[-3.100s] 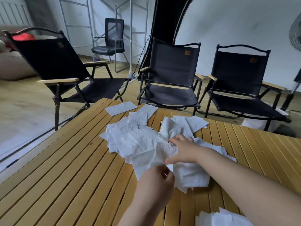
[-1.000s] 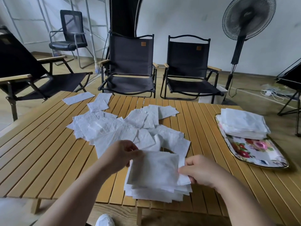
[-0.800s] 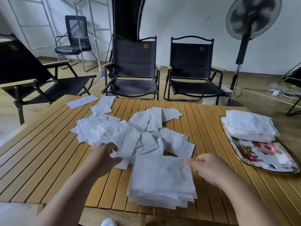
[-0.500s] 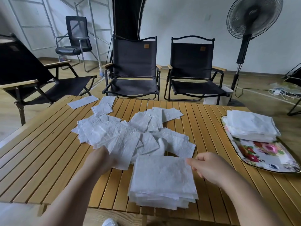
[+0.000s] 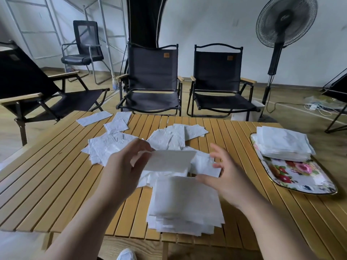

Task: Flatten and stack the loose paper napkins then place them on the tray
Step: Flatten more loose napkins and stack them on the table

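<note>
A: Status at that frame?
B: Roughly halfway, my read. One pile of napkins (image 5: 283, 143) already sat on the tray (image 5: 304, 184), at the right end of the table (image 5: 47, 184). A second stack (image 5: 185, 203) lay at the near edge in front of the person, not on the tray yet
A: Hands?
B: Left hand (image 5: 124, 171) pinched a single napkin (image 5: 169, 160) by its left edge and held it up flat, just beyond the far end of the near stack. Right hand (image 5: 223, 177) was open, fingers spread, gripping nothing. Its thumb was at the stack's far edge, but I couldn't tell if it touched
A: What was left?
B: Plenty. A heap of loose napkins (image 5: 112, 145) lay across the middle of the table, overlapping and some of them creased. A few stray napkins (image 5: 93, 118) lay apart near the far left corner. All of those needed flattening and stacking, then the near stack had to go to the tray
A: Stack quality?
B: Near stack was ragged, with lower sheets poking out at the bottom edge and corners. I'd square it before the move. The tray pile looked tidier
A: Room on the tray?
B: The near half showed bare floral surface, so probably enough room beside the pile or on top of it
</note>
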`<state>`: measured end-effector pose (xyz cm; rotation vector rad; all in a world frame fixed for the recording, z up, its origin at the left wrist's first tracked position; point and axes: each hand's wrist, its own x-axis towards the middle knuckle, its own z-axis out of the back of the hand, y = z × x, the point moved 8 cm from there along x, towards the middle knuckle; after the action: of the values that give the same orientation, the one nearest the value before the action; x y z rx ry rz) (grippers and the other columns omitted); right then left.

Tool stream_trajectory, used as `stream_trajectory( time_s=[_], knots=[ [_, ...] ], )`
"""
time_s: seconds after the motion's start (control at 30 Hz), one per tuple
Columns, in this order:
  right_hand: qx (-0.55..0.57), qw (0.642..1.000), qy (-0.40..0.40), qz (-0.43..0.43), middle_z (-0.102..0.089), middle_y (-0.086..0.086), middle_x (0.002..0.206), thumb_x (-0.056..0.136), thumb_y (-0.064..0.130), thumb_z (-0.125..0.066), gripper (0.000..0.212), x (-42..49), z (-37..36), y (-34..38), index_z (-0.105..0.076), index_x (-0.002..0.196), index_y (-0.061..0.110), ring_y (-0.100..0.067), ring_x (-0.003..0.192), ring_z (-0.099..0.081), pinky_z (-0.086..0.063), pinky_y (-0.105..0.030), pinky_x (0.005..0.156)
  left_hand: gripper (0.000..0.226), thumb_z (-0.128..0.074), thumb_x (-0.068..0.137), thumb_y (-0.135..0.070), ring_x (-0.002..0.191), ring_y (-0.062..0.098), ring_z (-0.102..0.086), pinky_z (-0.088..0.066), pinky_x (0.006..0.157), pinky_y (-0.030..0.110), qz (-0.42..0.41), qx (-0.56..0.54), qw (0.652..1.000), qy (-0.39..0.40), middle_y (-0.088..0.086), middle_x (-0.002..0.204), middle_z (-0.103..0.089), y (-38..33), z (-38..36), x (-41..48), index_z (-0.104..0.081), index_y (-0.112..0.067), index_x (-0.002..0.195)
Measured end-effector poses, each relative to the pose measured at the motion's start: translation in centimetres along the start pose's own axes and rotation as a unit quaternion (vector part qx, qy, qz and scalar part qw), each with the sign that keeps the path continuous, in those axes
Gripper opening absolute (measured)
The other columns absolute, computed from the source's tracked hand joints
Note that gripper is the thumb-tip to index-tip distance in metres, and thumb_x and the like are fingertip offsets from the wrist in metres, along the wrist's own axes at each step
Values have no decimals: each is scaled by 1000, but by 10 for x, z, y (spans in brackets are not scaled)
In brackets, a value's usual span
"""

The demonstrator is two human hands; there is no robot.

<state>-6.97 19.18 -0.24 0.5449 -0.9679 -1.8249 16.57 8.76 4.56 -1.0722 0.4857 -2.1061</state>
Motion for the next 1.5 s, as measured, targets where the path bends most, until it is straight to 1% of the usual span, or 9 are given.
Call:
stream_trajectory(
  time_s=[0.13,0.27,0.37,0.6,0.8,0.93,1.2,1.33,1.5],
  knots=[
    [27,998,16,51,-45,25,141,78,47,-79,63,-4,-8,14,-47,133,53,-2,131,-41,-43,-33,104,19,-62,95,-11,75,8,-63,-48,59,18,30,-154,987,23,-14,84,-71,-3,0,-6,-60,-29,89],
    [146,989,25,29,-76,13,100,89,36,-71,12,-5,-1,15,-74,101,35,-13,99,-72,-61,-33,81,2,-62,94,-14,59,14,-59,-47,56,22,118,-246,959,73,4,72,-71,6,-14,-7,-60,-14,93],
    [89,990,91,-54,-78,-2,91,89,45,-71,27,-5,-5,-4,-76,91,19,-20,84,-74,-59,-46,85,1,-63,96,-13,59,9,-63,-50,56,21,198,-222,944,145,1,73,-74,24,-34,-14,-63,-14,95],
    [-163,959,184,-141,-69,-1,71,95,42,-63,26,-14,-16,-29,-70,88,18,-7,49,-53,-40,-21,53,3,-65,95,-14,52,2,-62,-48,51,16,203,-99,942,247,0,77,-71,38,-68,-21,-66,-17,95],
    [-163,959,156,-171,-55,2,62,93,52,-61,41,-10,-13,-38,-61,73,17,-12,52,-48,-36,-27,58,6,-66,94,-30,55,1,-62,-47,49,16,184,-46,954,233,-6,84,-69,46,-71,-21,-66,-24,92],
    [-93,986,12,-140,-45,0,57,94,55,-57,48,0,2,-47,-56,68,14,-16,51,-42,-31,-29,57,13,-61,96,-37,88,5,-64,-52,69,22,218,-32,959,181,-13,105,-66,68,-65,-19,-64,-29,105],
    [17,995,-89,-42,-71,7,79,95,34,-63,17,28,14,-29,-69,83,23,-12,80,-66,-45,-27,62,17,-59,98,-25,97,10,-59,-44,76,22,202,61,969,130,-9,108,-65,117,-47,71,-67,-21,112],
    [25,996,-50,-68,-71,11,75,90,38,-64,15,48,-5,-40,-71,79,30,-12,79,-67,-51,-31,68,25,-56,98,-22,106,21,-62,-50,80,29,179,226,944,159,3,127,-65,179,-51,129,-64,-19,121],
    [43,995,-42,-79,-72,9,74,88,38,-67,14,73,-17,-47,-71,76,32,-13,76,-68,-52,-31,74,47,-55,92,-7,89,22,-59,-51,58,30,210,366,887,188,10,126,-62,256,-61,178,-53,-19,137]
  ],
)
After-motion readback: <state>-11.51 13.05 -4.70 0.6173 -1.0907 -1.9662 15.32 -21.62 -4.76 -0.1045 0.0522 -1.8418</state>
